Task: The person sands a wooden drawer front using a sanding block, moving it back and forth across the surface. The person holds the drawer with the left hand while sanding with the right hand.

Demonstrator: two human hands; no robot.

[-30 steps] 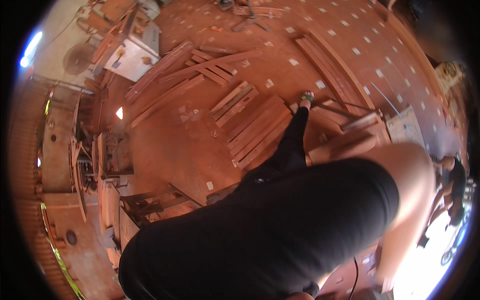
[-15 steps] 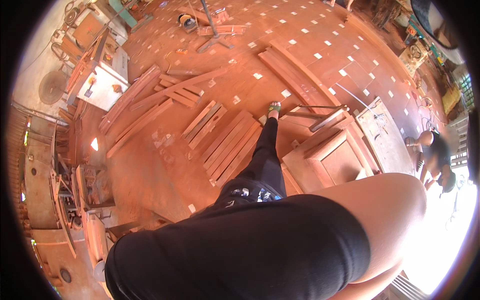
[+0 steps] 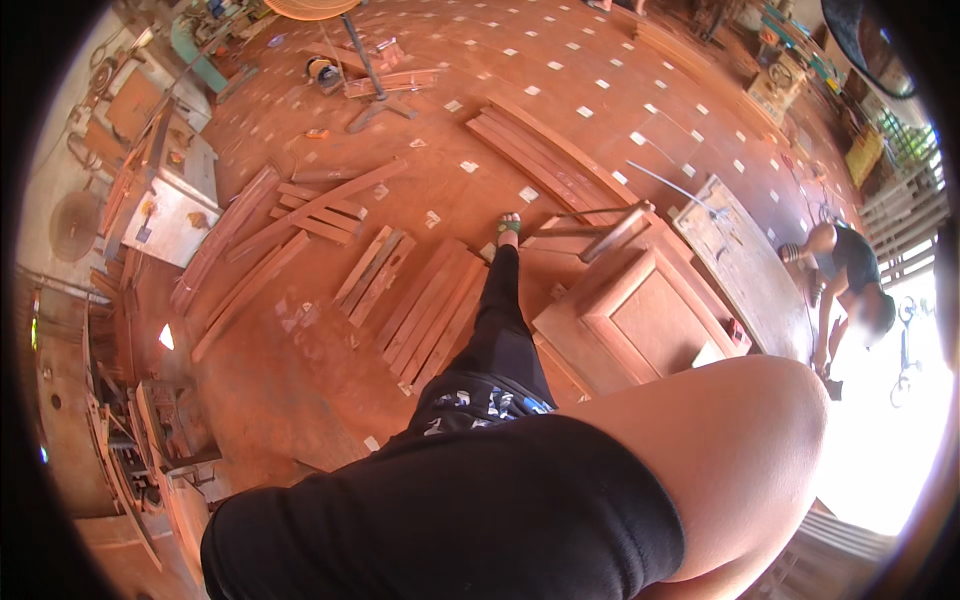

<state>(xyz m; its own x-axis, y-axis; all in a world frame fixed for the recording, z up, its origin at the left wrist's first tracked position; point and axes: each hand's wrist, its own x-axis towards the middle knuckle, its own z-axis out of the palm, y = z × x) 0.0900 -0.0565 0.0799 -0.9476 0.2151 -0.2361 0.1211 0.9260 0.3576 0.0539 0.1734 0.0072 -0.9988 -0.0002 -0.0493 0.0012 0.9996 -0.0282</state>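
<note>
Neither of my hands shows. A bent bare arm (image 3: 735,450) of mine, in a short black sleeve (image 3: 450,515), crosses the lower picture close up, its elbow at the right. Beyond it, my leg in black trousers (image 3: 498,305) reaches to a foot in a green sandal (image 3: 509,224) on the floor. Right of that leg lies a reddish wooden panel (image 3: 655,318) with a raised frame, partly hidden by my arm. Several planks (image 3: 430,310) lie side by side to the left of the leg.
At the right, another person (image 3: 850,265) bends down beside a flat board (image 3: 745,260). Long beams (image 3: 545,155) lie beyond my foot, and loose boards (image 3: 320,210) to the left. A pedestal stand (image 3: 365,65) stands at the back; a white-sided machine (image 3: 170,215) is at the left.
The view has shifted, so the floor, planks and panel sit further left. More of the panel shows past my arm, and the other person is seen more fully, reaching down.
</note>
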